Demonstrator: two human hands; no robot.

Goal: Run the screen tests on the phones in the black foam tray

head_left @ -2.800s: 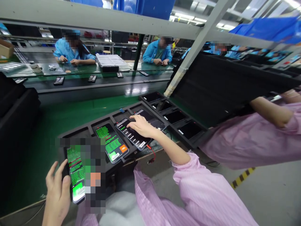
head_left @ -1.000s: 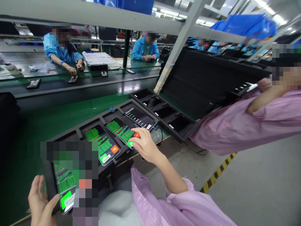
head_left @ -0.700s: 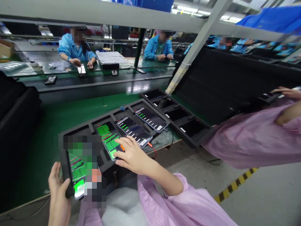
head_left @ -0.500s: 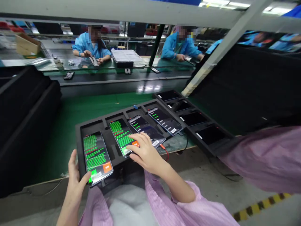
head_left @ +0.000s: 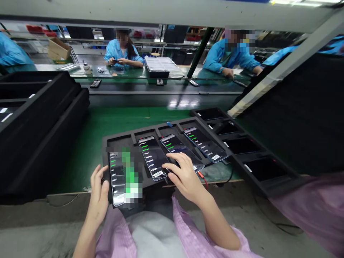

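Observation:
Four-slot black foam tray point(head_left: 118, 139) lies in front of me with several lit smartphones in it. My left hand point(head_left: 99, 190) is at the tray's left edge, beside the leftmost phone point(head_left: 116, 184). Its fingers are loosely bent, thumb apart, holding nothing. Part of that phone's screen is blurred out. My right hand point(head_left: 186, 175) hovers with spread fingers between the second phone point(head_left: 150, 154) and the third phone point(head_left: 172, 145), a fingertip near the second's screen. It covers part of the third. The rightmost phone point(head_left: 204, 143) shows a similar dark text list.
Another black tray point(head_left: 236, 157) with dark-screened phones adjoins on the right. Stacked black trays point(head_left: 51, 139) stand at left. A red cable point(head_left: 203, 179) hangs by the table's near edge. Across the conveyor point(head_left: 139, 98), co-workers in blue sit. A pink sleeve point(head_left: 311, 208) is at right.
The left thumb has come off the leftmost phone's screen. The two left phones' green text and coloured buttons have given way to menu lists. The view has shifted left.

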